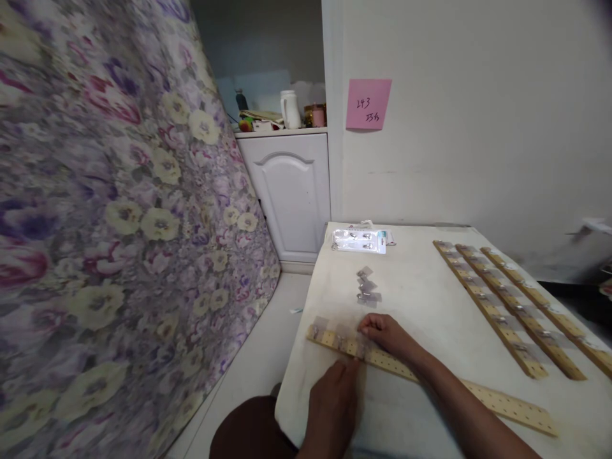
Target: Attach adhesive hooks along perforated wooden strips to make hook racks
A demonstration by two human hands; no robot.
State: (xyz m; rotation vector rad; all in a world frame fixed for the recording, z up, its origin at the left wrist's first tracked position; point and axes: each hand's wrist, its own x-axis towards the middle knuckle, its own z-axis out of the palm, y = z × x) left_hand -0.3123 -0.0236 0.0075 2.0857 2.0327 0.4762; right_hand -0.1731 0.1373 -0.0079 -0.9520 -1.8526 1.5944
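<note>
A pale wooden strip with rows of small holes (pixel 507 403) lies slantwise across the front of the table. Small metal pieces with clear plastic squares (pixel 316 330) sit along its left part. My left hand (pixel 335 398) is closed, its fingertips at the strip's near edge beside one of these pieces. Over the far edge, my right hand (pixel 385 333) has its fingers curled in a pinch close to a clear square; what they hold, if anything, cannot be made out. Several loose metal pieces with clear squares (pixel 367 287) lie beyond my hands.
Three wooden strips (pixel 492 312) bearing similar pieces lie at the right. Near the back edge of the white table (pixel 406 261) is a clear blister pack (pixel 359 241). A floral curtain (pixel 143 223) hangs at the left, and a white cabinet (pixel 294 194) stands behind.
</note>
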